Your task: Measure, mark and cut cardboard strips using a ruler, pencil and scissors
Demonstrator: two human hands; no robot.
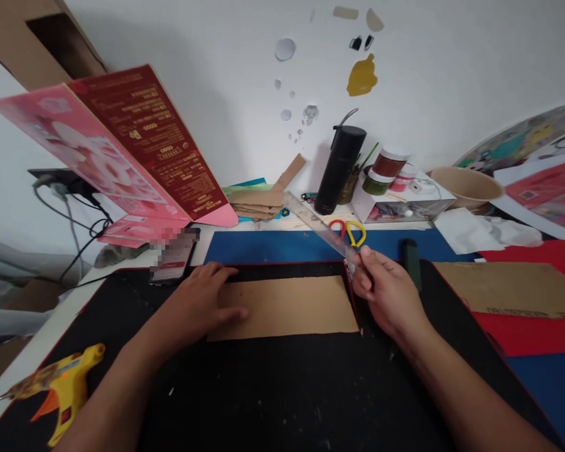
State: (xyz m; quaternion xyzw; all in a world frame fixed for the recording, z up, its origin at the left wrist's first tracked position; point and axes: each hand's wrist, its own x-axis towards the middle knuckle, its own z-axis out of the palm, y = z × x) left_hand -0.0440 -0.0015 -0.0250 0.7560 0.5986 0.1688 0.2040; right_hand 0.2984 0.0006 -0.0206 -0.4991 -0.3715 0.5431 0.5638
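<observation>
A rectangular piece of brown cardboard (292, 307) lies flat on the black mat. My left hand (207, 298) rests over its left end, thumb and fingers spread apart. Closed fingers of my right hand (381, 282) grip one end of a clear ruler (322, 227), which slants up and left above the blue strip behind the mat. Along the cardboard's right edge lies a thin dark red pencil (355, 301), its tip toward me and its far end close to my right fingers. Scissors with red and yellow handles (356, 235) lie just behind the ruler.
At the lower left is a yellow glue gun (73, 383); behind it, a phone (174, 257) and a leaning pink box (136, 144). A black bottle (339, 169) and paint jars (388, 164) stand at the back. Right are a dark green cutter (410, 263) and more cardboard (513, 285).
</observation>
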